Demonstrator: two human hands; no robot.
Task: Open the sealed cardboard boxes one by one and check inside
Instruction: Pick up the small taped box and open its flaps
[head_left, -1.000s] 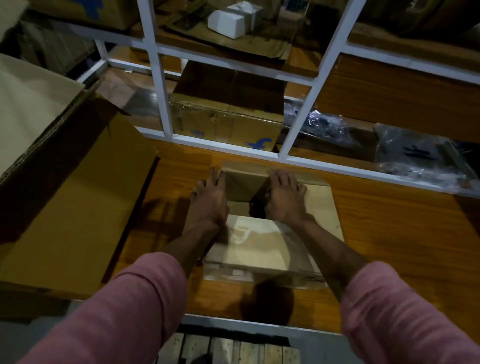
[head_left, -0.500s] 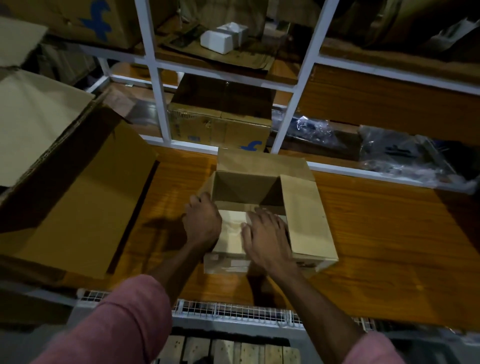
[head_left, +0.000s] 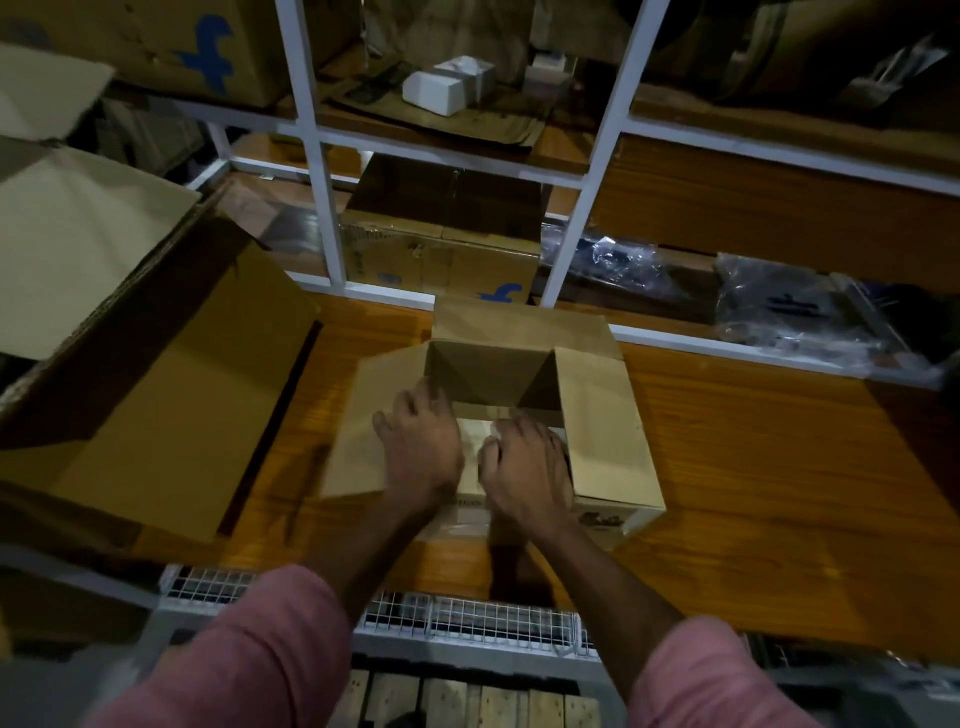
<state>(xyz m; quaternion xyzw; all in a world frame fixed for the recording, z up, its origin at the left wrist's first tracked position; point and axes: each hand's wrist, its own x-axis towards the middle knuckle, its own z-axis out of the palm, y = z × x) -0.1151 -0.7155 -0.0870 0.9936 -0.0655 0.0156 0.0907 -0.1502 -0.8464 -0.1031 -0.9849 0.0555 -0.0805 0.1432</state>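
Small cardboard box (head_left: 519, 410) sits mid-desk (head_left: 753, 467), far and side flaps already out. Left hand (head_left: 423, 452) and right hand (head_left: 524, 467) both curl onto the near flap (head_left: 475, 457) — fold it toward you, pin the box so it can't slide, then look straight down inside.

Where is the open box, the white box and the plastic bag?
open box (head_left: 605, 415), head view, on its right flap
white box (head_left: 434, 93), head view, on its front face
plastic bag (head_left: 779, 306), head view, on its crinkled middle
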